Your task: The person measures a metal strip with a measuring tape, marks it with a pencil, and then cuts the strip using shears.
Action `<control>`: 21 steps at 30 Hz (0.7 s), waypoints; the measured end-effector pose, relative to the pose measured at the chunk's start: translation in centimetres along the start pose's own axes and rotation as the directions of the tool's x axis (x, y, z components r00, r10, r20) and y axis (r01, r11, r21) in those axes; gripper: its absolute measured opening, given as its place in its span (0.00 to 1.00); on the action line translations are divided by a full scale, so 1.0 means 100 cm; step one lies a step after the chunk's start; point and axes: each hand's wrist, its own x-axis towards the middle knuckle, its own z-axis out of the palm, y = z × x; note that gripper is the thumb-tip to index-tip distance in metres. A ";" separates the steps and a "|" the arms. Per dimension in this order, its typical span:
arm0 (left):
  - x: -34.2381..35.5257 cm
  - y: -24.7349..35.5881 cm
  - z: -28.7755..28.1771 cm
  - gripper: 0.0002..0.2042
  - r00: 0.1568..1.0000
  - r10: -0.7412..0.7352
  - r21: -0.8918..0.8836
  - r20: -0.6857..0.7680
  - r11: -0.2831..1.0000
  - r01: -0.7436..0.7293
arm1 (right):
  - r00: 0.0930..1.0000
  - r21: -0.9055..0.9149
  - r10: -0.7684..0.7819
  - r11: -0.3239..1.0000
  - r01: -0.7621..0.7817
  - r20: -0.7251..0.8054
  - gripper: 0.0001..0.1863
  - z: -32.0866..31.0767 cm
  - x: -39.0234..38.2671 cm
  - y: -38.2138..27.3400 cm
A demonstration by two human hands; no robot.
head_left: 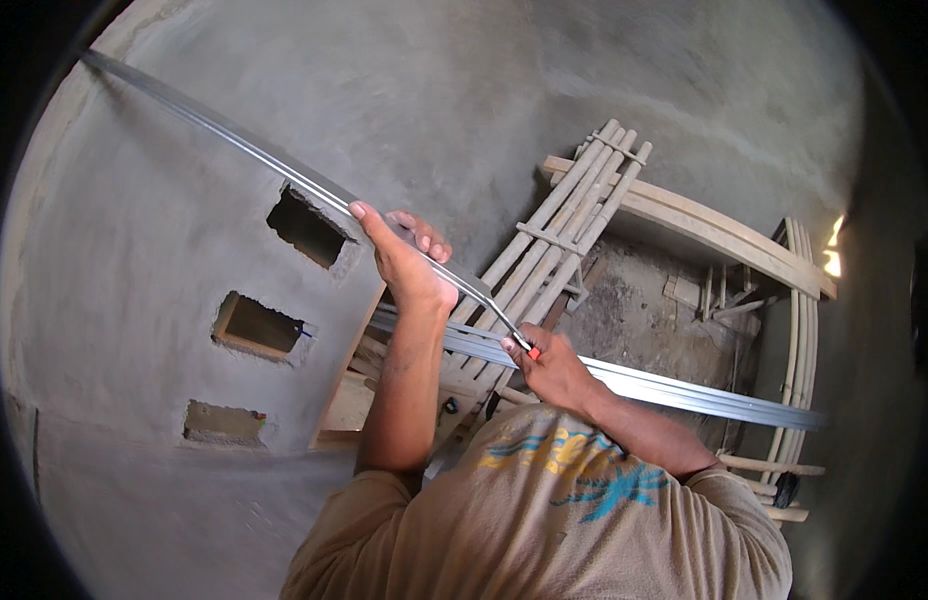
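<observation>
Bamboo platform [584, 185] here, poles side by side w/ short crosspieces [549, 238]. Silver metal channels [674, 387] lie across it, reaching over the R-hand poles [802, 350] too. Grubby floor [629, 305] shows below, btwn the two pole runs.

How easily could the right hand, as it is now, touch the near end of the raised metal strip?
Probably easily, yes: the right hand looks close to that end of the metal strip; only the slim tool in its grip appears between them.
</observation>
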 end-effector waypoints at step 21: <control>-0.005 0.022 -0.049 0.37 0.823 -0.001 -0.264 0.569 0.947 0.184 | 0.880 -0.127 -0.254 0.936 0.328 0.400 0.19 -0.052 0.015 -0.004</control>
